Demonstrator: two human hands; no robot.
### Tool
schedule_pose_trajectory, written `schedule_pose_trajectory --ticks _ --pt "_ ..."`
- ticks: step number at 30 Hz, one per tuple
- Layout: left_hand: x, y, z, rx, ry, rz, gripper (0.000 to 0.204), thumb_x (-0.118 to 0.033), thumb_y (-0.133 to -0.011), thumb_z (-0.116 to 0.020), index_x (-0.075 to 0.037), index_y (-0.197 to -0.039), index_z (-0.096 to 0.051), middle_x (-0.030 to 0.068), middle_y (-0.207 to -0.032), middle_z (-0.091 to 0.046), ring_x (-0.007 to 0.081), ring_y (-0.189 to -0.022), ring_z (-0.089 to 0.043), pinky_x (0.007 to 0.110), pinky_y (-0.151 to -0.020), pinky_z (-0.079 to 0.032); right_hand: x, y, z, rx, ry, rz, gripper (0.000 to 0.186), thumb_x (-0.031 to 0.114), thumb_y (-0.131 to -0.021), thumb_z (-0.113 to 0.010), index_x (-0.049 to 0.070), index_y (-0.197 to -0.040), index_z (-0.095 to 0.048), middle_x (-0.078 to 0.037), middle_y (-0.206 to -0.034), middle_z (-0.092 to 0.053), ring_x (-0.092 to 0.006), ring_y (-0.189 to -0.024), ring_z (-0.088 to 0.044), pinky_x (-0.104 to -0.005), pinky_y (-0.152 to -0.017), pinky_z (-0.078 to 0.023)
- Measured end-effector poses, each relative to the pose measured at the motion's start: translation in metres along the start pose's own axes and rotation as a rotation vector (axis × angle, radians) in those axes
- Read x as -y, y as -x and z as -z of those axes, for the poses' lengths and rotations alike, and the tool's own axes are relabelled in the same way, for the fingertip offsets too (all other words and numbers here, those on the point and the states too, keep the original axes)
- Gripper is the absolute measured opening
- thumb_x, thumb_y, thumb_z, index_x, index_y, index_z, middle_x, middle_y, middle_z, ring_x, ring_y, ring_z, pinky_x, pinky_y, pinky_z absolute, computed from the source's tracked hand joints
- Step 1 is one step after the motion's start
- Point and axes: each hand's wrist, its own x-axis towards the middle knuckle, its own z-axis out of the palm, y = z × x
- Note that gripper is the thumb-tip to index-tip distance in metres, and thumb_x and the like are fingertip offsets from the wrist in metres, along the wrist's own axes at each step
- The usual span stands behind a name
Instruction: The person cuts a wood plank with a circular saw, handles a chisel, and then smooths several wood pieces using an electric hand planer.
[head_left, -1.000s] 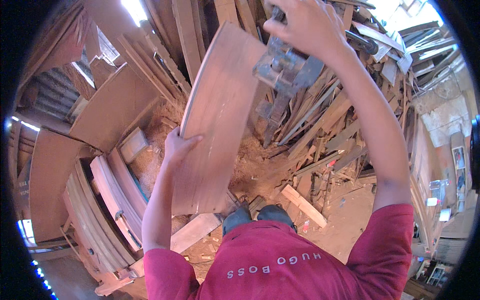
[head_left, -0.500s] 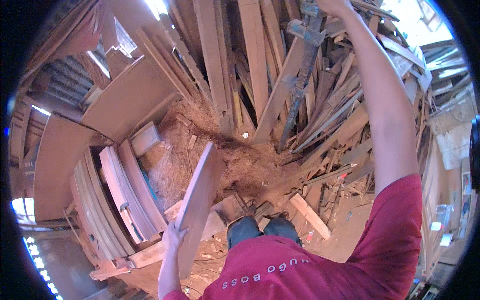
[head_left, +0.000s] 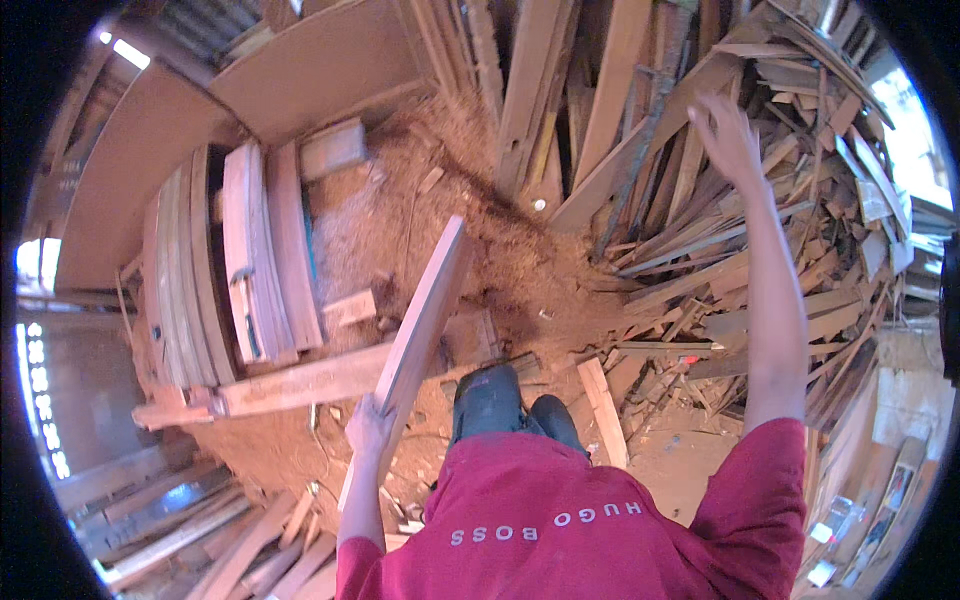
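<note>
Wooden board [head_left: 424,312] partly hidden behind the left hand [head_left: 370,427]

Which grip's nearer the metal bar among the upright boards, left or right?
Right: the right grip is just right of the metal bar; the left grip is far lower left, holding a plank.

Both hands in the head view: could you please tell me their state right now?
Left hand: closed, holding the wooden board.
Right hand: open, holding nothing.
</note>
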Motion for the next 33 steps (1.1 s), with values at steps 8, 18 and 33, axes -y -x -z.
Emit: schedule_pose_trajectory --ticks 8,18,33 --pt "0.015 0.054 -0.084 -0.169 0.087 0.039 0.039 -0.037 -0.077 -0.076 -0.009 -0.093 -0.052 0.0179 -0.087 -0.066 0.0407 -0.085 -0.065 0.053 -0.071 -0.050 0.030 0.320 -0.044 0.251 -0.456 -0.134 0.039 0.036 -0.100 -0.056 0.006 -0.125 -0.062 -0.019 -0.127 -0.061 -0.0372 -0.123 -0.053 -0.0455 -0.104 -0.041" --pt "0.039 0.244 -0.112 0.025 0.198 0.211 0.050 -0.051 -0.073 -0.078 -0.010 -0.092 -0.057 0.0198 -0.089 -0.069 0.0407 -0.090 -0.067 0.051 -0.074 -0.051 0.005 0.637 -0.093 0.459 -0.993 -0.619 0.033 0.032 -0.102 -0.054 0.002 -0.114 -0.063 -0.004 -0.095 -0.067 -0.0141 -0.082 -0.063 -0.0273 -0.067 -0.047" --pt "0.178 0.491 -0.070 0.124 -0.038 -0.013 0.040 -0.046 -0.079 -0.074 -0.014 -0.098 -0.059 0.0094 -0.093 -0.068 0.0320 -0.089 -0.067 0.045 -0.075 -0.050 0.285 0.667 -0.145 0.610 -1.236 0.145 0.084 0.011 -0.078 -0.084 0.009 -0.149 -0.039 -0.012 -0.140 -0.056 -0.0230 -0.123 -0.057 -0.0382 -0.096 -0.051"
